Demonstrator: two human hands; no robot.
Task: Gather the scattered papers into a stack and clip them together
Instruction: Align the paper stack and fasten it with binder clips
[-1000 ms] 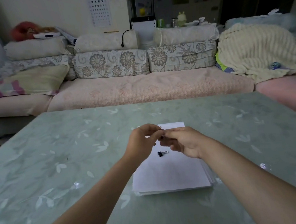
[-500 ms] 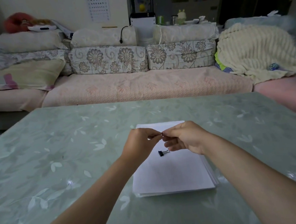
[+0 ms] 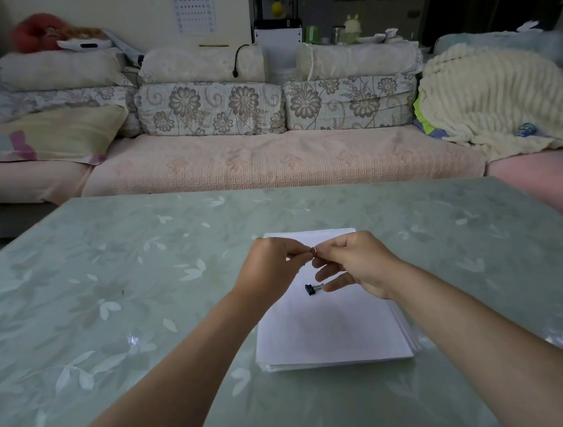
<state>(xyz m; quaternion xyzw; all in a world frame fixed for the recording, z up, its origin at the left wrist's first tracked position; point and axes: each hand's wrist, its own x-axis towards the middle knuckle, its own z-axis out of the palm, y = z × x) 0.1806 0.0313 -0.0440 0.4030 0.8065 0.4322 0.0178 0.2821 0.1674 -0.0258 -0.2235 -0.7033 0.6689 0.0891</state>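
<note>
A stack of white papers (image 3: 333,332) lies squared up on the green table, near its middle. On the top sheet rests a small black binder clip (image 3: 311,289), untouched. Above the far half of the stack, my left hand (image 3: 271,269) and my right hand (image 3: 357,264) meet fingertip to fingertip in a pinch. Whatever sits between the fingertips is too small to make out. The lower fingers of my right hand hang loose just beside the clip. Both forearms reach in from the near edge.
The table (image 3: 126,297) has a glossy pale green top with a leaf pattern. Behind its far edge runs a pink sofa (image 3: 268,159) with flowered cushions, and a cream blanket (image 3: 496,99) is heaped at the right.
The hands stay pinched together over the stack, shifted slightly. The clip and papers have not moved; the camera has tilted a little.
</note>
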